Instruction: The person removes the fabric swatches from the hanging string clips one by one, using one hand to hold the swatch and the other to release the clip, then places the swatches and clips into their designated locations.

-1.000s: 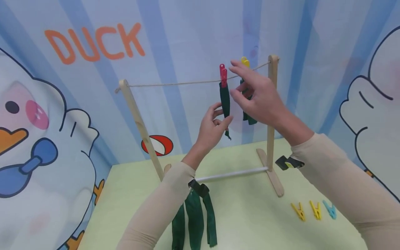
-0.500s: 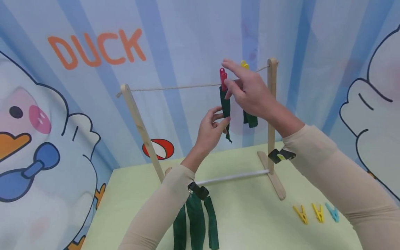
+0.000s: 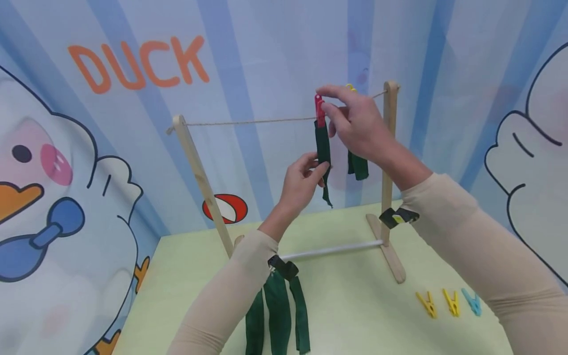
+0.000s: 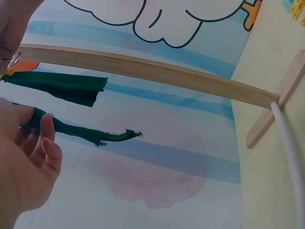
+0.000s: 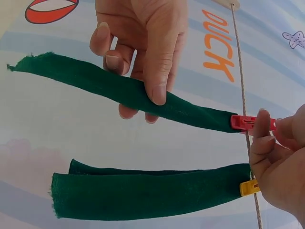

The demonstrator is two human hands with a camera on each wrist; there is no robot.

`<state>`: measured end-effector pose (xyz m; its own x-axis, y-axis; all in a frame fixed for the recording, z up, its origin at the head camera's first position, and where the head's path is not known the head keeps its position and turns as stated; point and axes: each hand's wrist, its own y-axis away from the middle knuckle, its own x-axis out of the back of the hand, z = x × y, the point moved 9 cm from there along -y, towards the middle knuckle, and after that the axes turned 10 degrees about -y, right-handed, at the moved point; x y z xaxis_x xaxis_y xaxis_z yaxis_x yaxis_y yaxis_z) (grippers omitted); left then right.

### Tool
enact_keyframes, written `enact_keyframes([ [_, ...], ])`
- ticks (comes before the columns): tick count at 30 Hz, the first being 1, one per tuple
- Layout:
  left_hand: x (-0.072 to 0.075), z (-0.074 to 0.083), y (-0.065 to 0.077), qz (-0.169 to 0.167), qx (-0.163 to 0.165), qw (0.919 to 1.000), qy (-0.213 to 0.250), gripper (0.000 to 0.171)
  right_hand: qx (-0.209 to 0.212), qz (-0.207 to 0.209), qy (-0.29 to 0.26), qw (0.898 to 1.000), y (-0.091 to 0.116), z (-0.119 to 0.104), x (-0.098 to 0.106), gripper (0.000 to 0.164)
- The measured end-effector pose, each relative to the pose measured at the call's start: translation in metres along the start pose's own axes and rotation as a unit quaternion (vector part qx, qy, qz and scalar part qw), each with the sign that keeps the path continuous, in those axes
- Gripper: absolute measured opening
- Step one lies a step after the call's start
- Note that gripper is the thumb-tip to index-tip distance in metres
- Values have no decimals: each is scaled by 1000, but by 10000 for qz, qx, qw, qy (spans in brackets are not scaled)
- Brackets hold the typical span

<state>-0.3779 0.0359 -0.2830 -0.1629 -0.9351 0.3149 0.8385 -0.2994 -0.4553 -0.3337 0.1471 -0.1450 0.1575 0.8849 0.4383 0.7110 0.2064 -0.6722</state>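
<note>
A dark green cloth strip (image 3: 323,140) hangs from the string (image 3: 248,122), held at its top by a red clothespin (image 3: 319,112). My left hand (image 3: 296,185) pinches the strip's lower part between thumb and fingers, its frayed end dangling below. With thumb and index finger my right hand (image 3: 361,123) pinches the upper ends of the red clothespin, also visible in the right wrist view. Behind the right hand, a second green strip (image 5: 143,195) hangs folded from a yellow clothespin (image 5: 249,187) on the same string.
Wooden posts (image 3: 201,182) support the string, joined low down by a white rod (image 3: 333,250). More green strips (image 3: 278,315) lie on the pale table (image 3: 355,315), partly under my left forearm. Two yellow clothespins (image 3: 451,302) and a blue one (image 3: 472,301) lie at the right.
My right hand has moved left onto the red clothespin, after hovering beside it. The strip has turned to show more of its width. My left hand keeps its pinch.
</note>
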Motion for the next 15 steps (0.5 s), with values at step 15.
enact_keyframes([
  [15, -1, 2, 2, 116, 13, 9998, -178, 19, 187, 503, 229, 9983, -2, -3, 9, 28],
])
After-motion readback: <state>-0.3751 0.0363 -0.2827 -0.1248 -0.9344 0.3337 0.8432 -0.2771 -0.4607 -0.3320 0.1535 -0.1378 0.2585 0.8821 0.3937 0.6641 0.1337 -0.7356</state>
